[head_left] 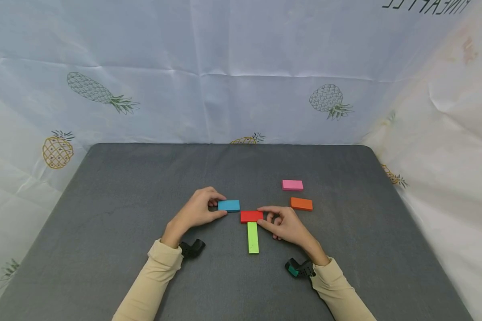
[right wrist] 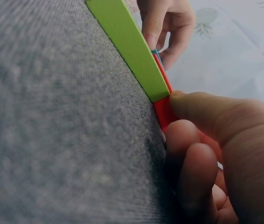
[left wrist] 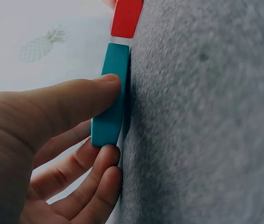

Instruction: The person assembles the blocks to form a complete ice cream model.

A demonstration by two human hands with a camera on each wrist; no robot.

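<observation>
Head view, both hands: left hand (head_left: pixel 201 206), thumb and fingers narrowed to a block's width, pinches a blue block (head_left: pixel 229 205) above the grey tabletop (head_left: pixel 128 249) or on it, which cannot be told. Right hand (head_left: pixel 286 224), thumb and forefinger drawn equally close, pinches the right end of a red block (head_left: pixel 250 216), just beside the blue one. Green block (head_left: pixel 253 238): end against the red block's near side.

Near 1 red block (left wrist: pixel 127 18), fingers (left wrist: pixel 107 157) pinch 1 teal block (left wrist: pixel 108 125), its contact with the grey cloth (left wrist: pixel 206 121) unclear.
</observation>
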